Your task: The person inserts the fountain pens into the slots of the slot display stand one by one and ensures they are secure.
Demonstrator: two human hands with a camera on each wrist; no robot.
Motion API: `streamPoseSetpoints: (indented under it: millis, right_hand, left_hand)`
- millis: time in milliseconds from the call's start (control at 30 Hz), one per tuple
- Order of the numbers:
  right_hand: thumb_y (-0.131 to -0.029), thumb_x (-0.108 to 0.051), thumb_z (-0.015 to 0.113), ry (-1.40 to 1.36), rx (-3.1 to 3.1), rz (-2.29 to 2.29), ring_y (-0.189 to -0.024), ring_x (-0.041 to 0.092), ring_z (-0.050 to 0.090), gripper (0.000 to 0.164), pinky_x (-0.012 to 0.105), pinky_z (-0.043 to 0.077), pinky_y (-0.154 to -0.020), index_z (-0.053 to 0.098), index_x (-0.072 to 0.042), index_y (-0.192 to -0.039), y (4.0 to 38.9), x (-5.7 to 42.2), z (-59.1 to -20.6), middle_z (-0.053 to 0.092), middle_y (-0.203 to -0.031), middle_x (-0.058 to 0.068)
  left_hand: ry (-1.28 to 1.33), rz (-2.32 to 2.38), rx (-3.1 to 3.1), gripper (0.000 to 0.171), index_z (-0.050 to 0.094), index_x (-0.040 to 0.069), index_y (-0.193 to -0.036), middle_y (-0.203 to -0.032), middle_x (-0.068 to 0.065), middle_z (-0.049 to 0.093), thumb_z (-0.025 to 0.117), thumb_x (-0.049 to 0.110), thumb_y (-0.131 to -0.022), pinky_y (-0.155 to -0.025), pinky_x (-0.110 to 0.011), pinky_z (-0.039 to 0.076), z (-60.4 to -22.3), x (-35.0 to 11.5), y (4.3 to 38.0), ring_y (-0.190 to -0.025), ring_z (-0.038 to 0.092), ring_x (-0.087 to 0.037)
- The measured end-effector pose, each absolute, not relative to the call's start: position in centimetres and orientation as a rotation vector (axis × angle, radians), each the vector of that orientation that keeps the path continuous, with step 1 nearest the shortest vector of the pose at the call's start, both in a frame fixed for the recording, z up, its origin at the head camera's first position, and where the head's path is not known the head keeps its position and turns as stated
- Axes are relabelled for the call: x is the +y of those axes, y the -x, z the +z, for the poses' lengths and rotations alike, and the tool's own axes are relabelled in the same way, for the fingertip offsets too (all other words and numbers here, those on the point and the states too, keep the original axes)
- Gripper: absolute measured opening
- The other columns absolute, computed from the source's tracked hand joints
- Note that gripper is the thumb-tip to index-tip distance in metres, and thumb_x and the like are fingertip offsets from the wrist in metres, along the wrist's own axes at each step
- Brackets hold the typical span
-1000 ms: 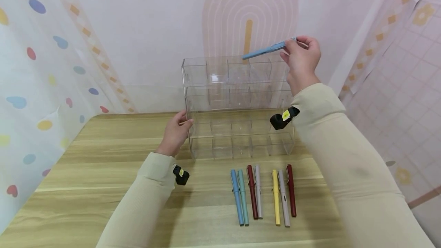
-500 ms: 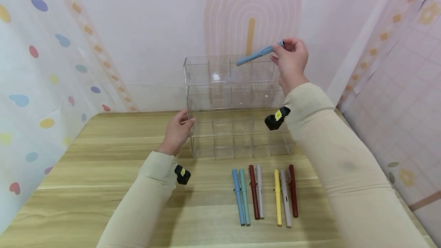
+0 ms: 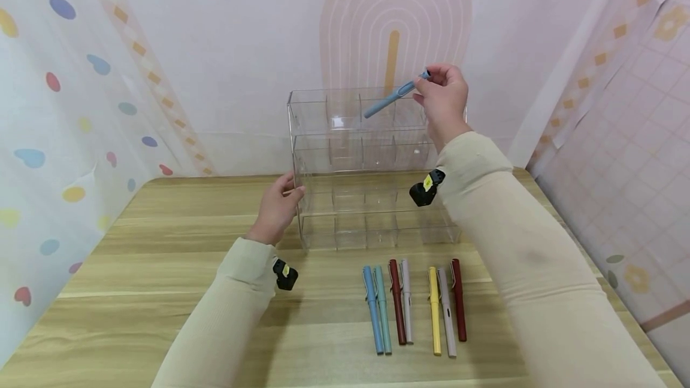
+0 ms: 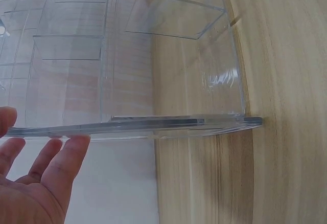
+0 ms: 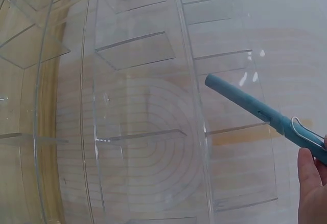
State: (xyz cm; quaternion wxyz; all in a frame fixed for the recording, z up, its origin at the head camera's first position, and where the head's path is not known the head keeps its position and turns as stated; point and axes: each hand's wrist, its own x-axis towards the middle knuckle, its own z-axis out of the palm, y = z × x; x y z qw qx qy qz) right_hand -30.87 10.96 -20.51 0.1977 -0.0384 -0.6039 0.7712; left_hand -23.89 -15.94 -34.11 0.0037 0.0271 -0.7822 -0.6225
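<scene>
My right hand (image 3: pixel 445 100) pinches a blue pen (image 3: pixel 396 96) by its clip end. The pen's other end slants down to the left, overlapping the top row of a clear acrylic rack (image 3: pixel 293 154) in the head view. In the right wrist view the blue pen (image 5: pixel 250 104) shows its silver clip, with the rack's dividers (image 5: pixel 138 50) behind it. My left hand (image 3: pixel 276 205) holds the rack's left side panel between thumb and fingers. From the left wrist, the panel edge (image 4: pixel 153 125) runs between the thumb and the fingertips (image 4: pixel 76 142).
On the wooden table (image 3: pixel 162 256) before the rack lie several capped pens: a blue pen (image 3: pixel 372 310), a teal pen (image 3: pixel 383 310), two dark red, two light grey and a yellow pen (image 3: pixel 434 310). A patterned curtain (image 3: pixel 242 47) hangs close behind the rack.
My right hand has moved left and slightly down with the blue pen, which now tilts more steeply, its lower end at the rack's top row. The left hand keeps its hold on the panel.
</scene>
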Motion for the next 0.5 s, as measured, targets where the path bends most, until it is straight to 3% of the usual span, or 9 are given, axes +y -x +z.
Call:
streamPoseSetpoints:
  millis: [500]
  right_hand:
    - [-0.090,0.001,0.064,0.098,-1.825,2.070,-0.090,0.010,0.055,0.025,0.031,0.051,-0.087,0.055,-0.003,-0.113,30.78,10.78,-20.68,0.052,-0.095,-0.001]
  left_hand:
    - [-0.054,-1.959,-2.460,0.053,0.028,0.008,-0.152,-0.140,-0.022,0.042,0.044,0.010,-0.102,-0.099,-0.051,0.043,-34.21,-16.00,23.90,-0.127,0.044,-0.034]
